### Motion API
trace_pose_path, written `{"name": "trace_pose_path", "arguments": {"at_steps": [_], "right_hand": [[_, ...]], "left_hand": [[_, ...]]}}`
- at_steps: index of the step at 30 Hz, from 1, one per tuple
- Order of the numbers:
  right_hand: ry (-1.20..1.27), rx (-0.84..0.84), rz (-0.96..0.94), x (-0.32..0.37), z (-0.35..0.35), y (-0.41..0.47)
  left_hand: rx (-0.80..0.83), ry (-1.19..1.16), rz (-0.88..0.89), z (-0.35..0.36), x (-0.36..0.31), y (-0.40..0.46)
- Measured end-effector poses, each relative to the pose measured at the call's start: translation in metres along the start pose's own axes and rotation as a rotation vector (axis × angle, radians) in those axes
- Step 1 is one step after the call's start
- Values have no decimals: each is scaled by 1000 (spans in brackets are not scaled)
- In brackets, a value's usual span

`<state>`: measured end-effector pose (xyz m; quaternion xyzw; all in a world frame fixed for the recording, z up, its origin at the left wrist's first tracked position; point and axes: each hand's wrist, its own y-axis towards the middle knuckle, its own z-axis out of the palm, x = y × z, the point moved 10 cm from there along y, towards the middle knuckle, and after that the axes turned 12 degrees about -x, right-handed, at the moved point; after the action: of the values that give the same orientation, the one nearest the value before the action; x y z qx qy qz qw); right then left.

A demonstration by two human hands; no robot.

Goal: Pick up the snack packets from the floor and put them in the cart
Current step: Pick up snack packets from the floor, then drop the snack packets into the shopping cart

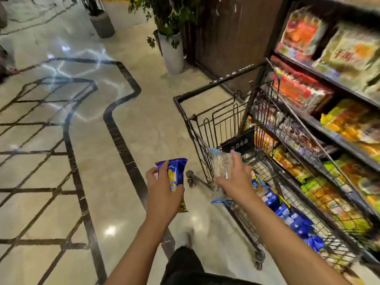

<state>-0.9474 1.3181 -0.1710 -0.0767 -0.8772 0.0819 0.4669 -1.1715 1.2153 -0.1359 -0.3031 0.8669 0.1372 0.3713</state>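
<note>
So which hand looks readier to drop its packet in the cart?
The right hand: its clear packet is already at the cart rim. The left hand holds its blue packet outside.

Blue-and-yellow packet (pixel 174 174); black wire cart (pixel 216 120)

The cart (pixel 226 124) serves as the landmark. To its right, the shelf packages (pixel 349 50) are motion-blurred; their print cannot be read, and the shelving is cut off by the right and top edges. Inside the cart, the blue packs (pixel 294 219) are smeared and partly screened by the wire mesh; their count cannot be told. At the cart's near rim, the right hand (pixel 232 179) covers the middle of the clear packet (pixel 221 161); its contents are indistinct. Left of the cart, the left hand (pixel 162 188) hides the lower half of the blue packet (pixel 176 171). The plants (pixel 168 15) beyond the cart are cropped by the top edge.
</note>
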Motion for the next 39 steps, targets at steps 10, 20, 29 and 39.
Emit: {"name": "trace_pose_path", "arguments": {"at_steps": [10,20,29,39], "right_hand": [[14,-356,237,-18,-48,17],[96,-534,421,-80,-108,19],[150,-564,505,-147,-144,57],[173,-502,577,-230,-138,75]], "left_hand": [[380,-48,356,98,-79,68],[573,-53,507,180,-139,53],[641,88,544,252,-179,34],[819,264,439,358,-157,10]]}}
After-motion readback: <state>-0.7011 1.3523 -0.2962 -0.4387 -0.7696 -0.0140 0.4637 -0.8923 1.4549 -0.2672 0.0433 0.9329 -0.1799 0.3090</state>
